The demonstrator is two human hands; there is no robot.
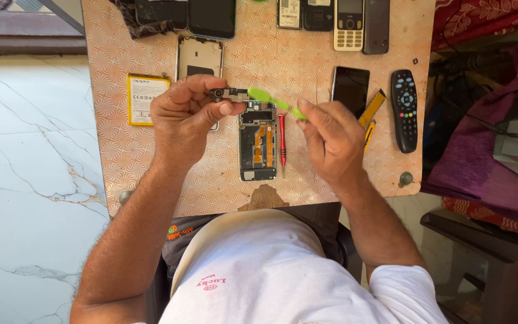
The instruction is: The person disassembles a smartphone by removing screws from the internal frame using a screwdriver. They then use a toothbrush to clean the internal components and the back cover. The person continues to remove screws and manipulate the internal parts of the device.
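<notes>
My left hand point(184, 117) pinches a small phone circuit board point(228, 94) with a camera module at its end, held just above the table. My right hand point(331, 138) grips a green plastic pry tool point(271, 102) whose flat tip touches the board's right end. Below them lies an opened phone body point(257, 141), its inner parts exposed. A red screwdriver point(282, 141) rests right beside it on the patterned table point(121, 150).
A yellow-edged phone battery point(142, 99) lies at the left, a phone back cover point(199, 57) behind my left hand. A dark phone point(350, 89), yellow tool point(372, 111) and black remote point(404, 111) sit at the right. Several phones line the far edge. Marble floor at left.
</notes>
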